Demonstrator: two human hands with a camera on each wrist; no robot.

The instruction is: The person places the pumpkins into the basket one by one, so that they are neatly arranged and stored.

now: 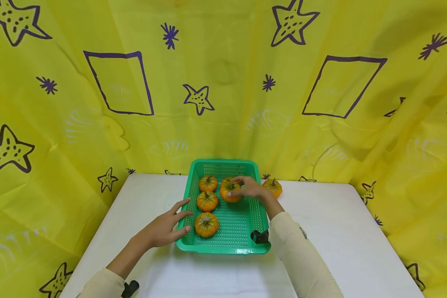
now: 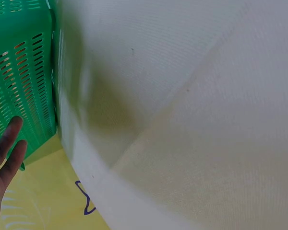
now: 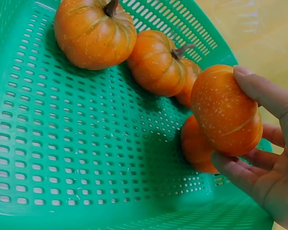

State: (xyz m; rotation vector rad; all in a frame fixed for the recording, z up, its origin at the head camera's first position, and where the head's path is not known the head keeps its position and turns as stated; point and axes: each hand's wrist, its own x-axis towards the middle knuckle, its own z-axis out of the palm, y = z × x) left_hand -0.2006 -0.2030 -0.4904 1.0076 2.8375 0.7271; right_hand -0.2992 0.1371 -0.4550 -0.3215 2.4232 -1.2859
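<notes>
My right hand (image 1: 248,188) grips a small orange pumpkin (image 3: 225,110) between thumb and fingers, above the far part of a green plastic basket (image 1: 223,250). Just beneath it, another pumpkin (image 3: 197,146) shows partly, mostly hidden by the held one. Three more pumpkins line the basket's left side: a near one (image 1: 206,225), a middle one (image 1: 207,201) and a far one (image 1: 208,183). My left hand (image 1: 164,227) has its fingers spread along the basket's left rim; in the left wrist view its fingertips overlap the slotted wall.
One more pumpkin (image 1: 272,188) sits on the white table (image 1: 320,231), outside the basket to the right, partly behind my right wrist. A yellow patterned curtain (image 1: 223,136) encloses the table at the back and both sides.
</notes>
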